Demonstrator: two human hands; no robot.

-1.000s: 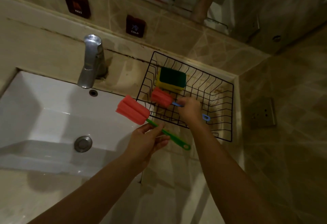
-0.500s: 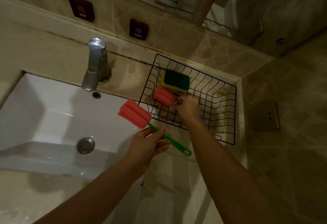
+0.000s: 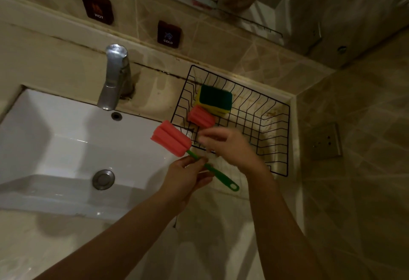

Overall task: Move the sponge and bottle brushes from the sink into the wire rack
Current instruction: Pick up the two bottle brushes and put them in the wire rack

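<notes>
Starting w/ the biggest item: the wire rack [image 3: 276,111] sits on the counter just right of the sink [image 3: 66,138], backed against the tiled wall. Stiff wire, open top, so things can be dropped in from above.

Next, the sponge [image 3: 215,99] is already in the rack's back-left corner, green scrub side up, yellow foam under it. Judged soft and light; nothing more needed there.

Two bottle brushes follow. One pink foam head [image 3: 201,117] is in the rack, touching the sponge's front edge; its handle is hidden behind the right hand [image 3: 230,147], which is motion-blurred over the rack's front rim w/ fingers spread. Whether it touches that handle cannot be told.

The green-handled brush [image 3: 199,158] is held by the left hand [image 3: 186,178], thumb and fingertips pinched on the thin shaft just below the foam head, over the sink's right edge. Long axis runs diagonally: foam head [image 3: 171,139] points up-left toward the tap [image 3: 112,78], hang-loop end [image 3: 233,186] down-right toward the person.

Handling, as judged: v. light; foam squashy and prob. wet; plastic handle stiff but thin and maybe slick. Best gripped mid-shaft, not on the foam.
</notes>
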